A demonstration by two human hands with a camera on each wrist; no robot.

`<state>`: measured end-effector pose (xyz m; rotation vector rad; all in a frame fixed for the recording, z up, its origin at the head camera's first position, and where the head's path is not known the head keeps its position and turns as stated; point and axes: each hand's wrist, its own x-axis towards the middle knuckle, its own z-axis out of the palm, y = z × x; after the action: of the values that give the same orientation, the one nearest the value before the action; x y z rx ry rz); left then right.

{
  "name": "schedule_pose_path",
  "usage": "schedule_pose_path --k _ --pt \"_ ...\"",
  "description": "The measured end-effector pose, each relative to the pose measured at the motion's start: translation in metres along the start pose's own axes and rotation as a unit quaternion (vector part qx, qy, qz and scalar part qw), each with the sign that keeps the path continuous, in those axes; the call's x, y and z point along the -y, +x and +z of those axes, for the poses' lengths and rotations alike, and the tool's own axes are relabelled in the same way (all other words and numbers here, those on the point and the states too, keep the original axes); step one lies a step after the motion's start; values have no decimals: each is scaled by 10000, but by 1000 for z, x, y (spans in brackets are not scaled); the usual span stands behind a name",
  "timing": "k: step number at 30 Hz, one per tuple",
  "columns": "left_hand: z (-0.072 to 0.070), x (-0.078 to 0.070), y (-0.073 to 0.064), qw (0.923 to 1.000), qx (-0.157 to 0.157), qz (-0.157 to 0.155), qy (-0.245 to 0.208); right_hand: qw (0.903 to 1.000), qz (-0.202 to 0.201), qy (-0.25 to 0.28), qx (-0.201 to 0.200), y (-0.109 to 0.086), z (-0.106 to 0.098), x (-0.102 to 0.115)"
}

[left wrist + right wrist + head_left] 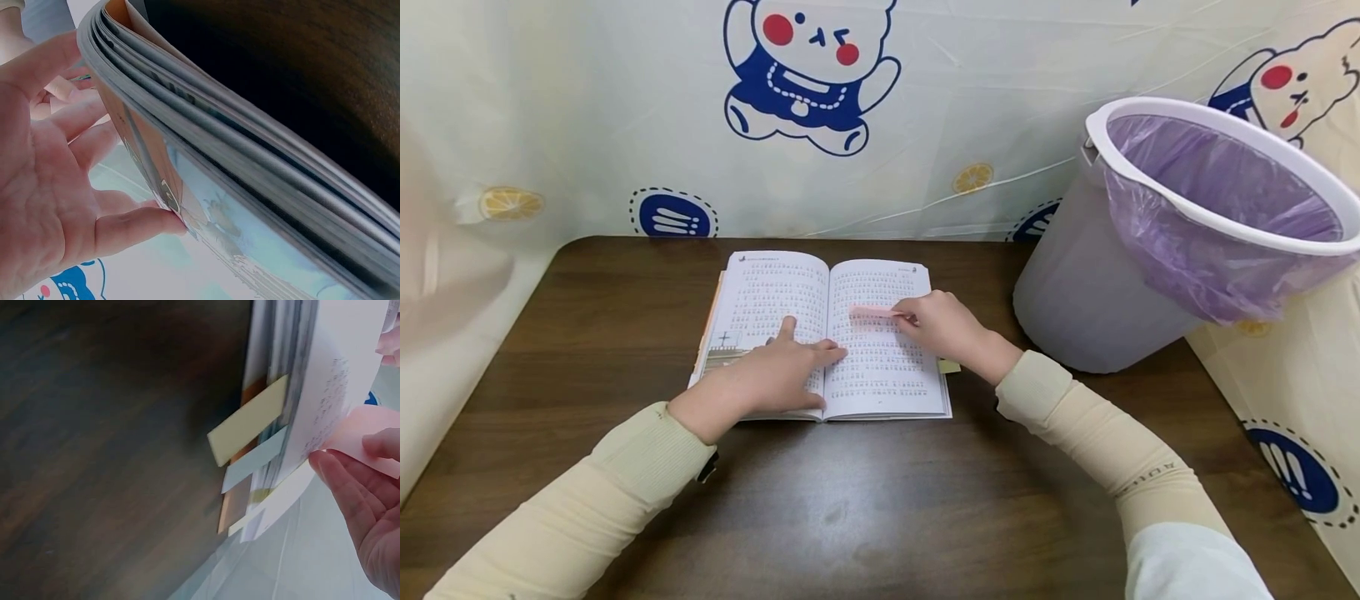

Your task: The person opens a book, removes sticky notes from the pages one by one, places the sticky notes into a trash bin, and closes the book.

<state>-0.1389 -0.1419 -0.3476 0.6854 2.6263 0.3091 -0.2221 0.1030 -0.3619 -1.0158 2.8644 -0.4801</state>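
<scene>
An open book (pixel 880 379) with printed text lies on the table, a picture at the lower part of its left page. My left hand (pixel 778 373) rests over the lower left page and the centre fold, fingers spread. In the left wrist view, its fingertips touch the page beside the thick stack of page edges (pixel 250 147). A pink paper strip (pixel 871 312) is over the right page, its right end pinched between thumb and fingers of my right hand (pixel 946 327). Yellow (pixel 250 422) and pale blue-grey paper tabs (pixel 255 461) stick out from the book's right edge.
To the right stands a grey bin (pixel 1075 275) with a white rim and a purple liner bag (pixel 1202 275). A patterned curtain (pixel 647 100) hangs behind the brown table (pixel 820 508) and down its sides.
</scene>
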Motion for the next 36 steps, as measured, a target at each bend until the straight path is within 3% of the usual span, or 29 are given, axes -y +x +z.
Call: schedule_pose_path --k 11,19,25,36 --pt "-1 0 0 10000 14 -12 -62 9993 -30 0 -381 -3 -2 -6" --pt "0 0 -1 9999 11 -59 -112 9986 371 -27 -381 -6 -4 -10" --pt "-1 -1 -3 9998 19 -117 -133 9972 635 260 -297 -8 -7 -14" --pt "-1 -1 -2 9999 3 -97 -128 9952 732 521 -380 -9 -12 -20"
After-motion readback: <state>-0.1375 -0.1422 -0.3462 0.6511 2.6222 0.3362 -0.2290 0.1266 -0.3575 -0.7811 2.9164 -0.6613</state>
